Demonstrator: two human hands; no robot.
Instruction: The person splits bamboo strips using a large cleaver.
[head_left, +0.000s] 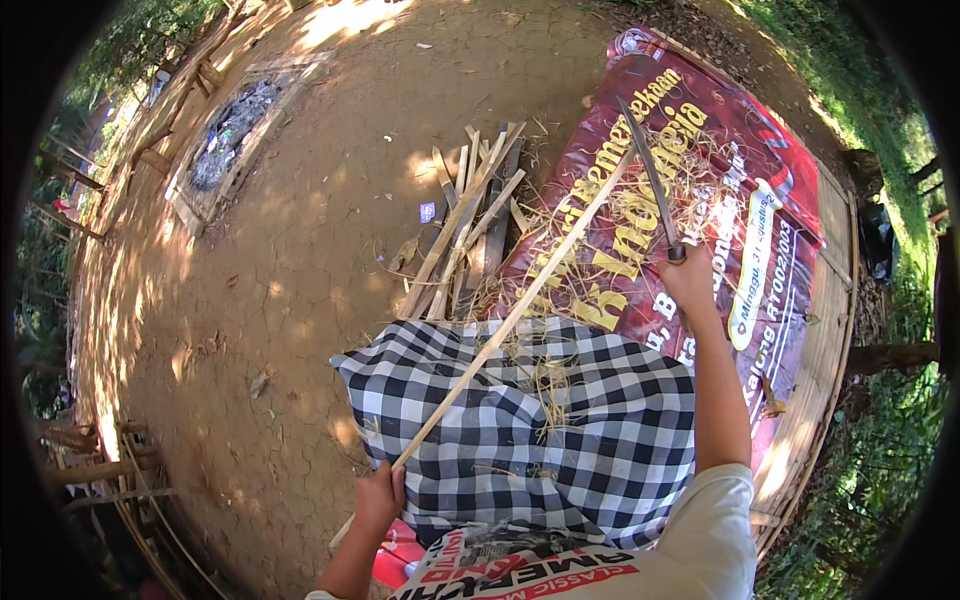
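Note:
My left hand (377, 497) is closed round the lower end of a long pale bamboo strip (512, 318). The strip slants up and away to the right, over my lap and the banner. My right hand (690, 280) grips the dark handle of a long knife (654, 184), its blade pointing away from me. Near its tip the blade lies close to the far end of the strip; whether they touch I cannot tell. A black-and-white checked cloth (530, 430) covers my lap, with thin shavings scattered over it.
A red printed banner (640, 310) lies on a slatted bamboo platform (825, 300) at the right, strewn with curly shavings (690, 170). Several split bamboo pieces (465, 225) are piled on the bare earth ahead. A framed ash pit (235, 130) is at the far left.

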